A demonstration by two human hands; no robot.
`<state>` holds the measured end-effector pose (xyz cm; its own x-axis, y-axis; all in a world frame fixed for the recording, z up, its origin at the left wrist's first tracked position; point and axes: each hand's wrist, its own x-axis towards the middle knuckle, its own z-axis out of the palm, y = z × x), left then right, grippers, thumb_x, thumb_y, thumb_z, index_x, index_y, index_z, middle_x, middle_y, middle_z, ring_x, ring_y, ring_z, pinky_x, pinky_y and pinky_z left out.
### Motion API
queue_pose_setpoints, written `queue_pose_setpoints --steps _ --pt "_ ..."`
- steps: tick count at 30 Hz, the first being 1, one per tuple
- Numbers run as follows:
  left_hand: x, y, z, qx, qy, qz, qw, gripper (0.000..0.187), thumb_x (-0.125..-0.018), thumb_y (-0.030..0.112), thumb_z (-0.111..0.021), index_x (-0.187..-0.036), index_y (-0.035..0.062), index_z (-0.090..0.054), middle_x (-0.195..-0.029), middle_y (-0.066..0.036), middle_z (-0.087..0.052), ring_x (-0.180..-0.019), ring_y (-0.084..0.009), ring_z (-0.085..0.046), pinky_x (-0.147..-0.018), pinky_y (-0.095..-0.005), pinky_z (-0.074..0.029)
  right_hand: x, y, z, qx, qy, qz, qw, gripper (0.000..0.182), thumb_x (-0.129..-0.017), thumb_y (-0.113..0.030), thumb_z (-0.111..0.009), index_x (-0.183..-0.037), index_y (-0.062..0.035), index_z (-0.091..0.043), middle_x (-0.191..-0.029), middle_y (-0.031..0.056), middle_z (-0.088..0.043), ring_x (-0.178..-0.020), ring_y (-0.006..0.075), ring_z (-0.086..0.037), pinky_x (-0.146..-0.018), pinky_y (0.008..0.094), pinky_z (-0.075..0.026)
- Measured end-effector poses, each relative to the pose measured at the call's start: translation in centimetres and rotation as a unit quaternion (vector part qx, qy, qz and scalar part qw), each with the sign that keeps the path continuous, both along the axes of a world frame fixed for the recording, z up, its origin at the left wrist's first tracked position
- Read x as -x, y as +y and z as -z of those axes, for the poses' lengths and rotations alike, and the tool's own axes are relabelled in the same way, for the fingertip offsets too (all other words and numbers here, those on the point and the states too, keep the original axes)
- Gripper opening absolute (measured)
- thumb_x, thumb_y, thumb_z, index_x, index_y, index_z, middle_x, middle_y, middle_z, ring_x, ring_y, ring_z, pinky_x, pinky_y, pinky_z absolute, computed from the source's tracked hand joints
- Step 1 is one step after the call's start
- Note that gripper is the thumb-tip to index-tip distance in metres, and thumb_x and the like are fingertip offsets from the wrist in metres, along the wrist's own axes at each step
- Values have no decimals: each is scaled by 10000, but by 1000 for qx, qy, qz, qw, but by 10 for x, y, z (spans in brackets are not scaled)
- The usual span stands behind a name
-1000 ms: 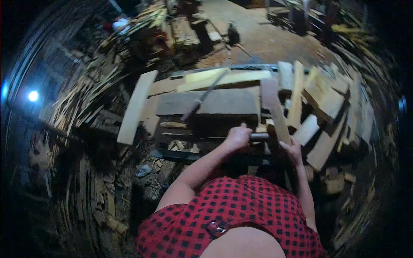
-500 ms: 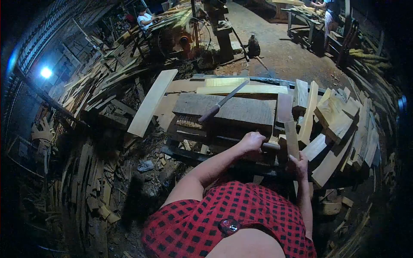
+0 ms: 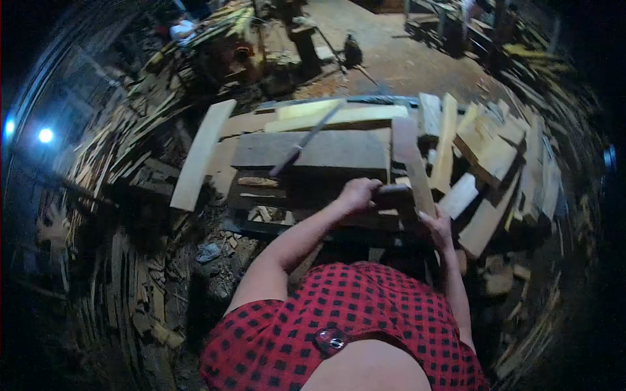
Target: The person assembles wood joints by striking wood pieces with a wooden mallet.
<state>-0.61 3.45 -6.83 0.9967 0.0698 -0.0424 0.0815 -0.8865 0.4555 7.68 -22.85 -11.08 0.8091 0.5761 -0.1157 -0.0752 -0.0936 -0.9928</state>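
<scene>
My left hand [image 3: 358, 195] is closed around a short, greyish, rod-like piece [image 3: 393, 189], whose far end points right; the fist hides the rest of it. My right hand [image 3: 438, 227] grips the lower end of a narrow flat strip of wood [image 3: 422, 189], thumb along its face. The strip's upper end meets a wider pinkish piece of wood [image 3: 404, 138]. Beyond my hands a thick dark beam [image 3: 313, 151] lies across the bench. A long-bladed tool with a dark handle [image 3: 287, 161] rests slantwise over it.
A pale board [image 3: 205, 155] slants at the bench's left end. Cut blocks [image 3: 490, 151] and offcuts crowd the right side. Scrap wood [image 3: 140, 274] covers the floor at left. Beyond the bench are a dark bottle-like container [image 3: 352, 51] and a person [image 3: 184, 30].
The view has tilted and shifted, so the bench and both hands appear further left and higher. Both hands keep their holds, with little movement relative to the bench.
</scene>
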Motion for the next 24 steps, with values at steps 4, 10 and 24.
queue_pose_setpoints --steps 4,10,24 --pt "16 10 -10 177 -41 5 983 387 -642 164 -723 -999 103 -587 -889 -129 -613 -868 -264 -597 -770 -360 -464 6 2 -9 -7 13 17 1000 338 -751 -243 -682 -962 -3 -572 -772 13 -564 -680 82 -498 -603 245 -418" --pt "27 -12 -104 479 -110 -94 866 299 -680 87 -725 -926 45 -560 -820 9 -580 -768 -96 -551 -686 -257 -458 14 3 -35 -38 124 5 992 349 -753 -224 -685 -970 3 -532 -698 26 -535 -558 106 -513 -483 262 -443" --pt "-14 -42 -80 550 -304 -92 773 216 -678 70 -702 -813 70 -534 -725 11 -539 -653 -80 -536 -582 -238 -441 7 0 -13 -43 90 -3 995 413 -728 -260 -702 -1010 -4 -540 -775 55 -575 -601 127 -563 -481 275 -487"
